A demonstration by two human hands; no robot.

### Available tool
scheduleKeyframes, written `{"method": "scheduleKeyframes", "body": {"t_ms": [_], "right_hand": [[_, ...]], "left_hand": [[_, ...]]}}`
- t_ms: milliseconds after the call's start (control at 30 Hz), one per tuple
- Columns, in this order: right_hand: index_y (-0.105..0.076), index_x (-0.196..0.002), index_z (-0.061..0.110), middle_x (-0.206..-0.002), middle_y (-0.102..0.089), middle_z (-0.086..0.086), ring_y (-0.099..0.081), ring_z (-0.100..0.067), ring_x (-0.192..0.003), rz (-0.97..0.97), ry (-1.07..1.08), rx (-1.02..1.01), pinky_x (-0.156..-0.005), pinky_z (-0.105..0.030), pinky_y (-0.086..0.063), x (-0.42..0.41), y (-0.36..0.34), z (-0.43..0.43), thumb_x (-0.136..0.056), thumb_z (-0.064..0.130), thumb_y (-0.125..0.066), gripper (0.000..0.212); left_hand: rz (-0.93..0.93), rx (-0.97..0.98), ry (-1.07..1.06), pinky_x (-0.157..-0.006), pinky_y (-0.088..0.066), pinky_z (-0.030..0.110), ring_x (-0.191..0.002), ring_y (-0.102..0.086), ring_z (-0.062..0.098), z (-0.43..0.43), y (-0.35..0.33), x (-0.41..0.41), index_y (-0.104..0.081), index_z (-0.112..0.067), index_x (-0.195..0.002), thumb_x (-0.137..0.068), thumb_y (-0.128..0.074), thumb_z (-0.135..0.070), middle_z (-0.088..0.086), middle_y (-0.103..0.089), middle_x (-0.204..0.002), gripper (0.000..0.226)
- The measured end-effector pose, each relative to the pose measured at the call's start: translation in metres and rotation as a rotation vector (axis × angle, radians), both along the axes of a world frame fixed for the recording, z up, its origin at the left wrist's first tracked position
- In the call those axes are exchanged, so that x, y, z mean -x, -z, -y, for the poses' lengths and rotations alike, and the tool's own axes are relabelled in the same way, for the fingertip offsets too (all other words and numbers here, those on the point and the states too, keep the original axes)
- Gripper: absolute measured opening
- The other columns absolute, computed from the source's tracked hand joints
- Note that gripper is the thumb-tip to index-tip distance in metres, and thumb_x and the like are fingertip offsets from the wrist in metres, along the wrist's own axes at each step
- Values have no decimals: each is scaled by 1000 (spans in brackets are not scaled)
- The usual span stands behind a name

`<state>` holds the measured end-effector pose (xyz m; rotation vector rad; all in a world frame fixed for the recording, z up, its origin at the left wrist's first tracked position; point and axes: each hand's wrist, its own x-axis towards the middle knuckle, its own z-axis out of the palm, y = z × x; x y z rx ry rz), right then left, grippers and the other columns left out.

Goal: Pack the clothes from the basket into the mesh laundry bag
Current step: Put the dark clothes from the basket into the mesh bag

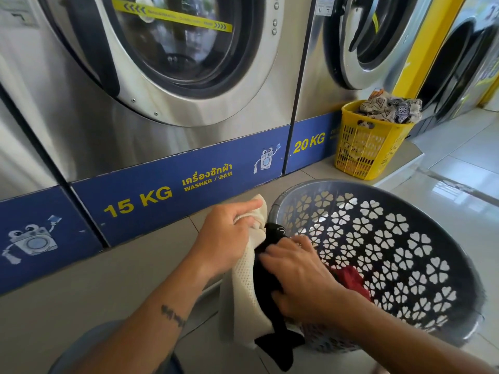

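Note:
A cream mesh laundry bag (244,290) hangs just left of a dark grey basket (421,255) with flower-shaped holes. My left hand (229,236) grips the bag's top edge. My right hand (299,276) is closed on a black garment (267,282) at the bag's mouth; the garment's lower end hangs down past the bag. A red piece of clothing (351,278) lies inside the basket, partly hidden by my right wrist.
Steel washing machines (167,76) with a blue base strip stand close in front. A yellow basket (370,141) heaped with patterned cloth sits on the step to the right. Pale tiled floor (464,179) stretches right of both baskets.

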<state>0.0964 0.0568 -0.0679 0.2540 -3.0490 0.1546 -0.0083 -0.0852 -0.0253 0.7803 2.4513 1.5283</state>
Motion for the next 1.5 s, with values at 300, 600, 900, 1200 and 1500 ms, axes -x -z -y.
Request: {"method": "scheduleKeyframes", "body": {"t_ms": [300,600,900,1200,1500], "right_hand": [[-24,-146,35,-141,-29,7,-30,-17,-133,51,107,393,-113,-39,-38,6,-12,-36,-65,50,-82,101],[-48,-127,31,-100,-64,7,-66,-12,-85,144,277,562,-72,-40,-61,10,9,-38,-73,41,-67,59],[-63,-115,17,-98,-60,3,-56,-24,-88,-240,-123,-32,-75,-39,-48,-7,3,7,-70,30,-56,47],[-30,-151,37,-151,-34,5,-26,-22,-145,26,-53,146,-120,-48,-26,2,-2,-21,-71,50,-68,89],[-52,-126,39,-105,-60,11,-61,-12,-92,63,155,390,-80,-40,-57,4,10,-47,-77,35,-68,52]], "left_hand": [[-32,108,-107,-109,-39,30,-125,-54,6,19,-2,13,-68,-30,-124,-92,-52,-11,-10,-62,-134,40],[-81,175,-71,-97,-31,13,-130,-50,10,10,-2,3,-65,-24,-130,-95,-50,-7,-6,-60,-137,42],[-53,22,-80,-107,-39,22,-122,-55,0,14,-6,3,-70,-31,-121,-91,-54,-10,-14,-65,-129,40],[-55,88,-127,-104,-40,23,-124,-55,5,16,-1,12,-70,-32,-122,-91,-52,-11,-11,-64,-131,41],[-61,146,-98,-102,-35,19,-128,-52,9,10,0,5,-66,-26,-127,-94,-50,-8,-8,-61,-136,42]]}}
